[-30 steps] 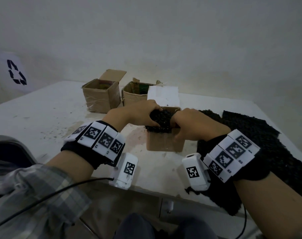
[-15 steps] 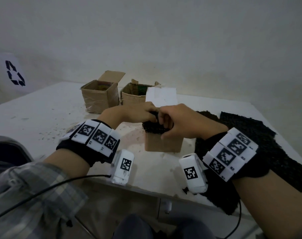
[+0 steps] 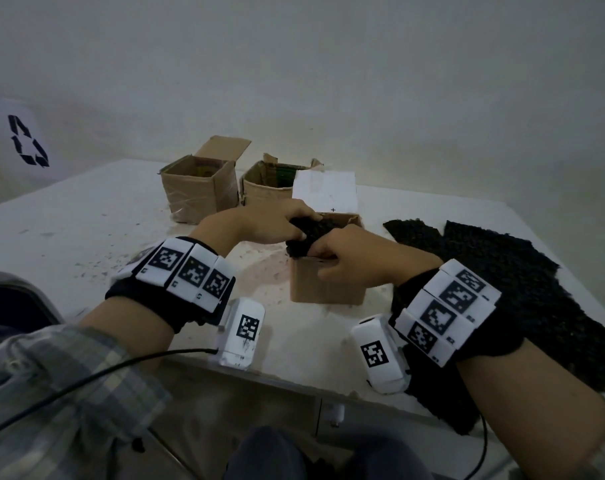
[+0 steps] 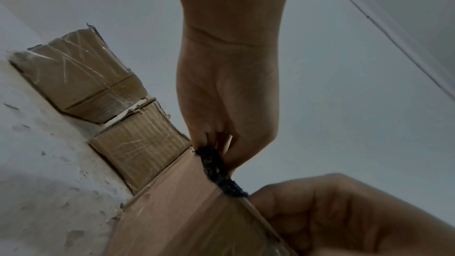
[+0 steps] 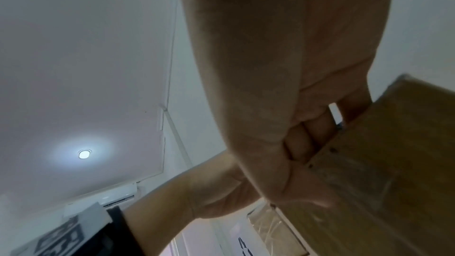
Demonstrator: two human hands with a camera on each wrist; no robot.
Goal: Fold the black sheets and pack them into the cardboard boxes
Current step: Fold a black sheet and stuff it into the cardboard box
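White, scuffed surface (image 3: 86, 216) up close, and right at its near middle both hands are stuffing a folded black mesh sheet (image 3: 306, 233) into the small brown cardboard box (image 3: 325, 285). Left hand (image 3: 270, 221) pinches the wad from above, right hand (image 3: 349, 258) clamps its near end at the rim. It's only half in, I'd say. More flat black sheets (image 3: 502, 271) wait on the right, two open taped cardboard boxes (image 3: 197, 188) further back.

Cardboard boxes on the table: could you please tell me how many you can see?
3. One open box stands far left, a second beside it, and the nearest box sits under both hands, being stuffed with a black sheet.
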